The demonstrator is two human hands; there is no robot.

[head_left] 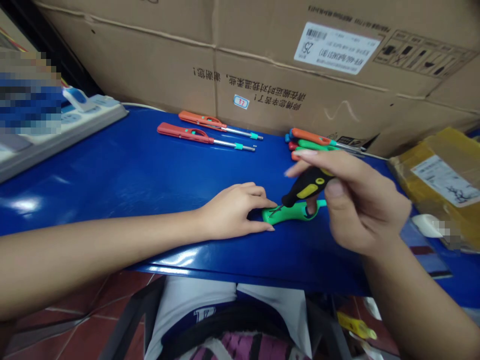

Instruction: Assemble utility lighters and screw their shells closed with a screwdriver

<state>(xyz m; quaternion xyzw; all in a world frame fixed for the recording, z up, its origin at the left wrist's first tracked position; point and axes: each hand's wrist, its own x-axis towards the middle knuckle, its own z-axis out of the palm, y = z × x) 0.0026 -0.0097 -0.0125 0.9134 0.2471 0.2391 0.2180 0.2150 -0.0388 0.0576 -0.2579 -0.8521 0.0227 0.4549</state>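
A green utility lighter (284, 214) lies on the blue tabletop in front of me. My left hand (240, 210) rests at its left end, thumb and index finger to either side of the butt, pinching it. A black and yellow screwdriver (309, 189) is gripped in my right hand (360, 200). The screwdriver is tilted, and its thin shaft points down-left to the left end of the lighter's handle. One finger of my right hand reaches down to the lighter's trigger opening. My right palm covers part of the screwdriver handle and the lighter's right end.
Two lighters, one orange (200, 120) and one red (183, 132), lie at the back. A pile of lighters (313, 137) sits beyond my right hand. A large cardboard box (157, 60) walls the back. A power strip (101, 111) is left; a taped parcel (442, 170) stands right.
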